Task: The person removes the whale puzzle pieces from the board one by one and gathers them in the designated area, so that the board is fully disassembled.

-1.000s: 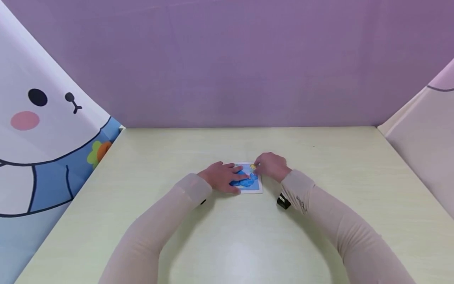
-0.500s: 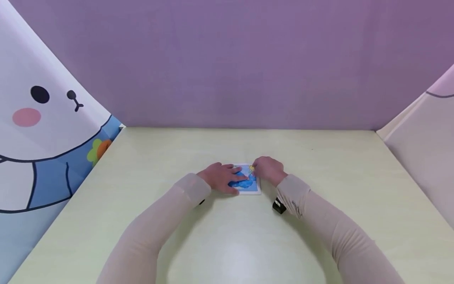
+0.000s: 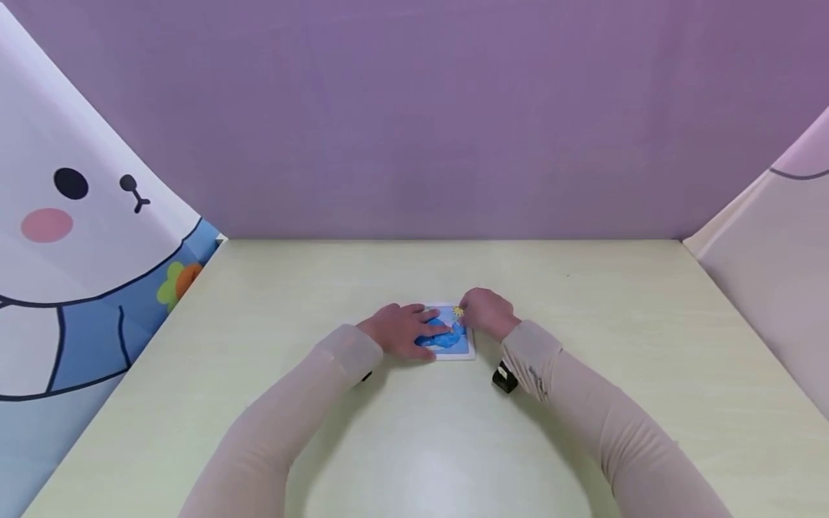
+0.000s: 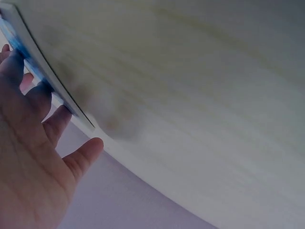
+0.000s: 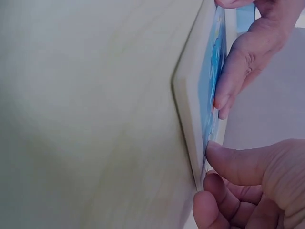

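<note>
A flat square picture board (image 3: 456, 351) with a pale rim and a blue picture, with a yellow sun in its upper right corner, lies on the table. My left hand (image 3: 401, 332) rests on its left part with fingers spread; the left wrist view shows the fingers (image 4: 55, 125) straight against the picture. At the board's far right corner is my right hand (image 3: 490, 314), its fingers curled. In the right wrist view the right thumb (image 5: 238, 164) presses on the picture's edge, and the curled fingers (image 5: 207, 210) meet the board's corner. Part of the picture is hidden under the left hand.
The pale tabletop (image 3: 414, 439) reaches back to a purple curtain (image 3: 414, 122). A cartoon-printed cloth (image 3: 84, 288) hangs at the left, and a pale cloth (image 3: 771, 273) at the right. A small black device (image 3: 504, 378) sits under the right wrist.
My right hand and forearm have shifted slightly left at the board's corner. The left hand keeps its place on the board. The head view has tilted a little.
</note>
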